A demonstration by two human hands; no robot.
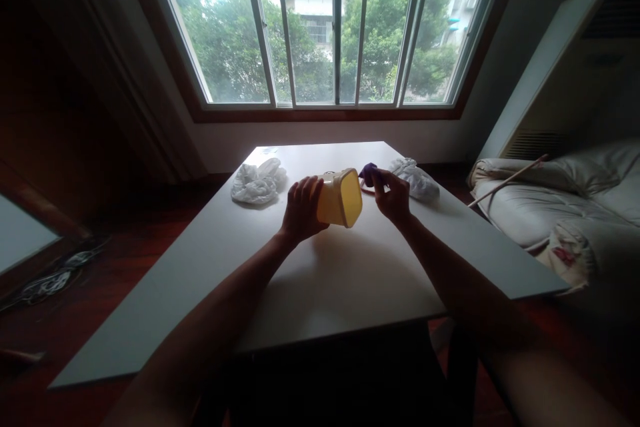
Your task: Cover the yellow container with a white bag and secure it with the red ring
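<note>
Above the white desk (350, 267), I see the yellow tub (330, 200) tipped sideways, gripped by the fingers of my left hand (302, 210). It looks light, stiff, maybe slippery; I'd hold its sides. My right hand (393, 196) pinches a purple thing (369, 174), maybe soft.

With the yellow tub (341, 199) at the dial's centre, bare table (330, 287) is spreading at six o'clock, leaving passing room. My left hand (303, 206) is blocking nine, a white bag (259, 183) sitting beyond it. Toward three, a purple thing (369, 175) and my right hand (394, 197) are standing in the way, another bag (419, 182) lying past them.
</note>
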